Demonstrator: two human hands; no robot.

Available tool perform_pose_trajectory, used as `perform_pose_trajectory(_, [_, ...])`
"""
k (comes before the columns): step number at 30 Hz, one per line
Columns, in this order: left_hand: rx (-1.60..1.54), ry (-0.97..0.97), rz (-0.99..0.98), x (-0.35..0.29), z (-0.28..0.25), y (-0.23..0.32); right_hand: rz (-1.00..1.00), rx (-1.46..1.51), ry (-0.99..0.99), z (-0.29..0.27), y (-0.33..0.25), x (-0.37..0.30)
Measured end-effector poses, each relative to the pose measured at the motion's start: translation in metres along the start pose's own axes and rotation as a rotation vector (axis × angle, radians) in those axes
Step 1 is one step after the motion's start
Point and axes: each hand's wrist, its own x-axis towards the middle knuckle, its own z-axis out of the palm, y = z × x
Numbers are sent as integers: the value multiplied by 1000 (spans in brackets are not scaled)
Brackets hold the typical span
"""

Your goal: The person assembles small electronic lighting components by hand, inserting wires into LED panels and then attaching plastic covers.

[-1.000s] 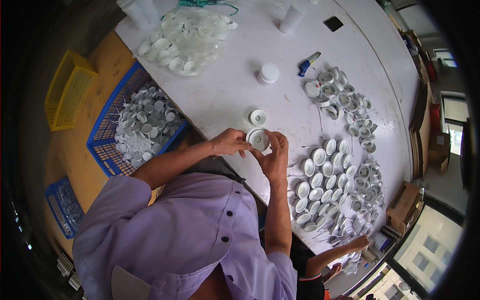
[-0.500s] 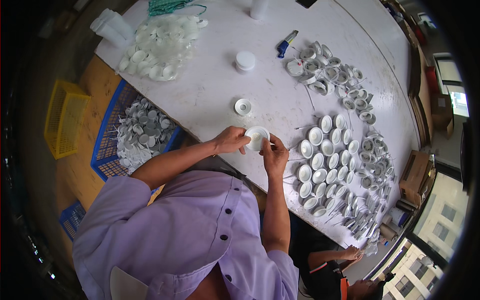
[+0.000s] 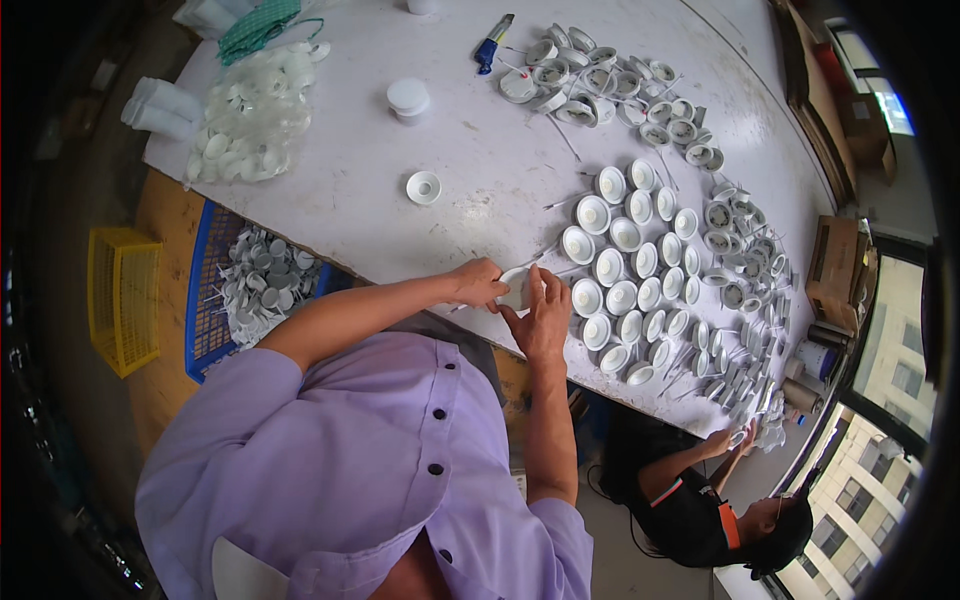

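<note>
Between my two hands, low over the table's near edge, is a white round lamp fitting (image 3: 514,287), seen tilted and partly covered by fingers. My left hand (image 3: 478,284) grips its left side, fingers closed. My right hand (image 3: 540,312) holds the opposite side, with thumb and fingers bent around the rim. Just right of my hands stand rows of white round downlights (image 3: 626,235), open faces up, their thin leads sticking out. Farther off, a single white ring-shaped part (image 3: 423,188) lies on the table.
A white lidded tub (image 3: 408,98), a blue utility knife (image 3: 492,45) and a clear bag of white caps (image 3: 258,115) lie farther back. Wired housings (image 3: 590,80) are heaped far right. A blue crate (image 3: 203,290) of parts stands left; a co-worker (image 3: 690,500) sits at right.
The view has shifted right, so table items appear farther left. The lamp fitting has tipped from facing up to a slant, and my right fingers have moved over its rim.
</note>
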Motion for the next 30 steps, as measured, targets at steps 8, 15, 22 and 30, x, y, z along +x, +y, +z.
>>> perform_pose_trajectory(8, [86, 87, -20, 50, 33, 2, 11, -208, -37, 1, 77, 2])
perform_pose_trajectory(15, [466, 275, 71, 55, 33, -23, 40, -323, -146, -12, 73, 14])
perform_pose_trajectory(22, [472, 341, 7, 23, 13, -33, 60, -128, 102, -11, 61, 58])
perform_pose_trajectory(30, [185, 478, 113, -41, -21, -58, 643, 715, 221, 47, 67, 259])
